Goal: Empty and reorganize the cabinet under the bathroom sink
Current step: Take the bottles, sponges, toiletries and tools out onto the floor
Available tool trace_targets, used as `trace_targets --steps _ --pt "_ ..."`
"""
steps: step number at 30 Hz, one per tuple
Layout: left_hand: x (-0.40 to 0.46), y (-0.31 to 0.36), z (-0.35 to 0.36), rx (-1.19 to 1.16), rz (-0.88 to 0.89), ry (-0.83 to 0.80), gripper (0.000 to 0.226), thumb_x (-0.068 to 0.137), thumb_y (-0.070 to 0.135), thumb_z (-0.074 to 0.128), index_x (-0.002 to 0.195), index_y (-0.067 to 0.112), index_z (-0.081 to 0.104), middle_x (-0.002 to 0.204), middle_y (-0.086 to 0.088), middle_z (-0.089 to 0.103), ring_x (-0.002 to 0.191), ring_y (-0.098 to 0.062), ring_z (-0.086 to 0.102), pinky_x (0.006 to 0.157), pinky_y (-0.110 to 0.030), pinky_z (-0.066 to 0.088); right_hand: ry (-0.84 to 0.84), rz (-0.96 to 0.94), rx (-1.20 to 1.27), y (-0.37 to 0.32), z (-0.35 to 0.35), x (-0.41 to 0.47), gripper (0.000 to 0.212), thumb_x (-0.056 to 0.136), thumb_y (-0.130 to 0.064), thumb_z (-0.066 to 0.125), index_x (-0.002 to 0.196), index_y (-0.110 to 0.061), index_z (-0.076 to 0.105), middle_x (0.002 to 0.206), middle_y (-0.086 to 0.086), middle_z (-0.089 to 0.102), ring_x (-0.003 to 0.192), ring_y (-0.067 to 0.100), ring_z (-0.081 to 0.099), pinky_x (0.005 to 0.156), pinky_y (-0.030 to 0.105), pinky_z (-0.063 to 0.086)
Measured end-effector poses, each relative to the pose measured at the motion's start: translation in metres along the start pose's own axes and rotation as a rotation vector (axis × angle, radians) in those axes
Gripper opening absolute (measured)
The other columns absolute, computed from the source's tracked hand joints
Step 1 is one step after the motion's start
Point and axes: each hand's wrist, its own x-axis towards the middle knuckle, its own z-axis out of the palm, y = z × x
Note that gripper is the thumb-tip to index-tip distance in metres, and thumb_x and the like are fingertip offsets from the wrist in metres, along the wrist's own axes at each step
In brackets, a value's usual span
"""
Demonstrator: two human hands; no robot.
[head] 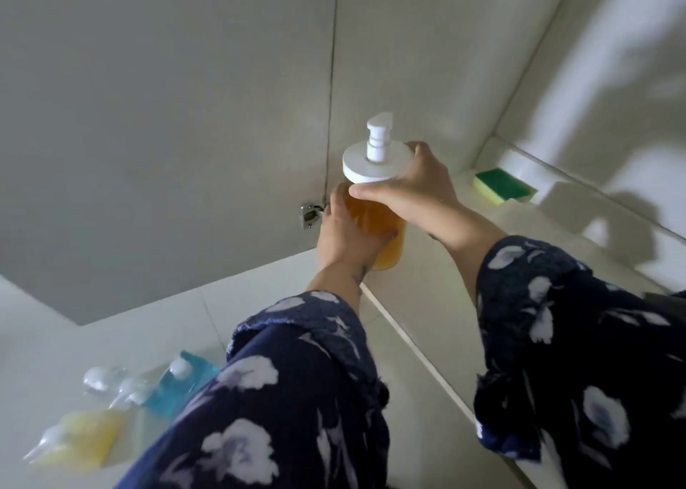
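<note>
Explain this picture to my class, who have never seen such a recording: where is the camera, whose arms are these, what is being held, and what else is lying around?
There is no machine here. One wide-angle camera sits on a person's head and looks forward and down, so the two arms in dark flowered sleeves are the wearer's own. Both hands hold a pump bottle of amber liquid: the left hand grips its clear body, and the right hand curls round its white lid. The bottle is held at the open cabinet, beside the open cabinet door; whether it touches the cabinet shelf cannot be told. A green and yellow sponge lies deeper in the cabinet. On the pale floor at lower left lie blurred refill pouches: a blue one, a yellow one and clear ones.
</note>
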Motion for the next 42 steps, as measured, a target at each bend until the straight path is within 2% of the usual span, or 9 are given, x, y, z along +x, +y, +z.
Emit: trace_targets --steps 5,14,18,22,27,30,33,39,42 --pt "-0.039 -0.031 -0.068 -0.037 -0.088 0.085 0.088 0.069 0.035 0.081 0.139 0.03 0.028 0.135 -0.001 0.049 0.122 -0.025 0.047 0.094 -0.042 0.045 -0.138 -0.051 0.014 -0.037 0.049 -0.044 0.087 0.053 -0.052 0.084 0.125 -0.024 0.044 0.106 -0.009 0.05 0.107 0.017 0.057 0.091 0.035 0.05" --pt "-0.113 -0.116 -0.183 0.002 -0.271 0.263 0.082 0.07 0.038 0.081 0.135 0.029 0.032 0.127 0.001 0.057 0.112 -0.024 0.055 0.087 -0.036 0.048 -0.419 -0.134 0.037 -0.09 0.165 -0.133 0.09 0.052 -0.054 0.085 0.126 -0.023 0.044 0.123 -0.004 0.057 0.112 0.019 0.057 0.093 0.032 0.048" --pt "-0.132 -0.156 -0.238 0.009 -0.343 0.353 0.085 0.065 0.041 0.083 0.135 0.031 0.035 0.124 0.0 0.059 0.112 -0.025 0.057 0.094 -0.043 0.049 -0.5 -0.196 0.038 -0.115 0.22 -0.166 0.093 0.05 -0.057 0.084 0.126 -0.024 0.043 0.122 -0.004 0.058 0.111 0.02 0.058 0.094 0.035 0.049" --pt "-0.146 -0.179 -0.29 0.007 -0.391 0.451 0.091 0.063 0.042 0.085 0.137 0.035 0.032 0.128 0.001 0.057 0.114 -0.023 0.056 0.095 -0.045 0.049 -0.575 -0.296 0.033 -0.154 0.26 -0.191 0.097 0.054 -0.059 0.081 0.133 -0.023 0.039 0.116 -0.006 0.056 0.109 0.018 0.058 0.088 0.028 0.048" --pt "-0.156 -0.208 -0.348 0.01 -0.407 0.548 0.092 0.063 0.04 0.086 0.138 0.033 0.032 0.128 0.0 0.056 0.114 -0.022 0.054 0.092 -0.039 0.049 -0.671 -0.353 0.071 -0.193 0.31 -0.218 0.105 0.058 -0.059 0.08 0.142 -0.019 0.03 0.129 -0.003 0.055 0.116 0.019 0.055 0.09 0.026 0.044" --pt "-0.157 -0.235 -0.368 -0.034 -0.418 0.592 0.093 0.062 0.038 0.086 0.138 0.031 0.033 0.122 0.003 0.056 0.108 -0.018 0.054 0.088 -0.036 0.048 -0.709 -0.357 0.117 -0.2 0.347 -0.233 0.102 0.058 -0.054 0.083 0.138 -0.019 0.032 0.118 -0.004 0.056 0.11 0.018 0.057 0.09 0.026 0.047" --pt "-0.153 -0.263 -0.376 -0.094 -0.447 0.632 0.091 0.063 0.033 0.085 0.137 0.03 0.031 0.11 0.006 0.059 0.102 -0.019 0.058 0.086 -0.038 0.051 -0.733 -0.36 0.137 -0.196 0.383 -0.242 0.1 0.059 -0.046 0.086 0.137 -0.019 0.03 0.123 -0.001 0.055 0.113 0.019 0.056 0.093 0.028 0.047" --pt "-0.142 -0.314 -0.373 -0.199 -0.461 0.623 0.081 0.067 0.02 0.081 0.131 0.04 0.035 0.104 0.007 0.067 0.093 -0.014 0.062 0.066 -0.021 0.044 -0.721 -0.273 0.157 -0.164 0.439 -0.247 0.095 0.061 -0.031 0.085 0.137 -0.021 0.029 0.127 0.002 0.053 0.115 0.021 0.055 0.096 0.031 0.047" --pt "-0.142 -0.333 -0.365 -0.243 -0.478 0.632 0.08 0.067 0.02 0.08 0.13 0.044 0.036 0.106 0.008 0.068 0.095 -0.014 0.063 0.071 -0.023 0.045 -0.732 -0.249 0.138 -0.151 0.454 -0.246 0.096 0.061 -0.03 0.086 0.138 -0.021 0.028 0.129 0.001 0.053 0.116 0.02 0.054 0.096 0.028 0.046"
